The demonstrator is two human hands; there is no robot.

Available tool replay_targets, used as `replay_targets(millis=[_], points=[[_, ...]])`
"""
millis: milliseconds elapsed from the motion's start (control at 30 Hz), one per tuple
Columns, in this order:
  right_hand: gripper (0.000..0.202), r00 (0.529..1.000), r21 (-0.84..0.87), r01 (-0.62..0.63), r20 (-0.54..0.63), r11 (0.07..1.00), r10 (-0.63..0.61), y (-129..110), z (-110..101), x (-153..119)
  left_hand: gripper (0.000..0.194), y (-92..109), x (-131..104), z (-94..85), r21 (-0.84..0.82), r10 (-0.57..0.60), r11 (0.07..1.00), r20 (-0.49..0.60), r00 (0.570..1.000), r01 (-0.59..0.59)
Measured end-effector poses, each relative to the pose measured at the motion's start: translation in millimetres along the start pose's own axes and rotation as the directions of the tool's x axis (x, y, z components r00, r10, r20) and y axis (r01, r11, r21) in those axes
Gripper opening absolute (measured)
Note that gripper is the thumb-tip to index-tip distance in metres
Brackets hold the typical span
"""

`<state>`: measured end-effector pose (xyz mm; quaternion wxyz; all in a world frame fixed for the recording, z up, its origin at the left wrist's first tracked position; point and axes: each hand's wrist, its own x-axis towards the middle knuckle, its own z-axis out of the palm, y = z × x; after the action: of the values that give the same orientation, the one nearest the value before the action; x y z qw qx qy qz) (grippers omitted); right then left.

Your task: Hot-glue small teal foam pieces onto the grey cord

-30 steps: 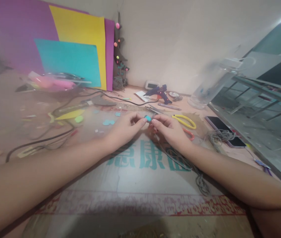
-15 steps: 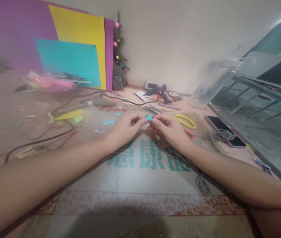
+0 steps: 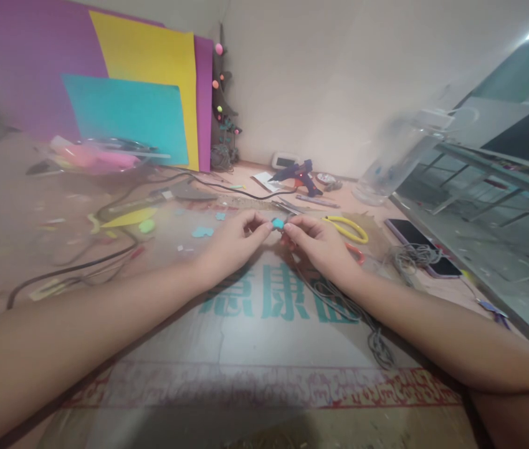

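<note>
A small turquoise piece [image 3: 278,223], perhaps foam or paper, is pinched between my two hands above the middle of the table. My left hand [image 3: 240,240] grips its left side with thumb and fingertips. My right hand [image 3: 318,243] closes on its right side, and a grey cord [image 3: 334,299] trails from under that hand toward the front. Something reddish shows below the right fingertips, too small to make out. Turquoise cut-outs [image 3: 202,232] lie left of my left hand. Scissors with yellow handles [image 3: 351,229] rest just beyond my right hand, near an orange handle loop [image 3: 355,253].
A dark glue gun [image 3: 299,176] stands at the back, its black cable running left. A phone [image 3: 420,246] with tangled grey cord lies right, near the table edge. A clear jug [image 3: 395,156] stands behind it. Coloured sheets [image 3: 128,118] lean at the back left.
The turquoise piece has turned slightly between my fingertips and shows a rounder face. Both hands keep nearly the same place.
</note>
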<state>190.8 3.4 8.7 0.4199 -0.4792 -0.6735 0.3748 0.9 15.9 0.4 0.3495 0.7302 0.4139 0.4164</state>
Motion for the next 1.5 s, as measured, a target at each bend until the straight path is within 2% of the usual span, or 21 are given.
replay_targets(millis=[200,300,500,900,1167,1500], points=[[0.024,1.000,0.027,-0.015,-0.019,1.000,0.015,-2.9,0.6,-0.7,0.025,2.7,0.2,-1.4,-0.009,0.020,1.000,0.016,1.000,-0.020],[0.024,0.999,0.031,-0.008,-0.032,0.999,0.009,-1.7,0.9,-0.9,0.028,2.9,0.8,-1.2,-0.029,-0.007,1.000,-0.005,1.000,0.007],[0.022,0.999,0.006,0.018,-0.031,1.000,-0.018,-0.2,1.7,-0.3,0.021,2.7,-0.5,-1.0,-0.013,-0.021,1.000,-0.006,1.000,0.021],[0.022,0.999,0.053,-0.033,0.000,0.998,0.033,-5.7,4.2,-4.8,0.018,3.9,-1.5,-2.6,0.049,0.023,0.999,-0.004,1.000,-0.022],[0.026,1.000,-0.011,0.012,-0.015,1.000,-0.012,-3.4,1.8,-1.7,0.027,5.6,0.0,-2.2,0.007,0.002,1.000,0.007,1.000,-0.002],[0.020,1.000,0.013,-0.009,-0.020,1.000,0.009,-5.3,3.6,-3.1,0.019,5.0,-1.4,-1.5,0.038,-0.019,0.999,-0.004,1.000,0.019]])
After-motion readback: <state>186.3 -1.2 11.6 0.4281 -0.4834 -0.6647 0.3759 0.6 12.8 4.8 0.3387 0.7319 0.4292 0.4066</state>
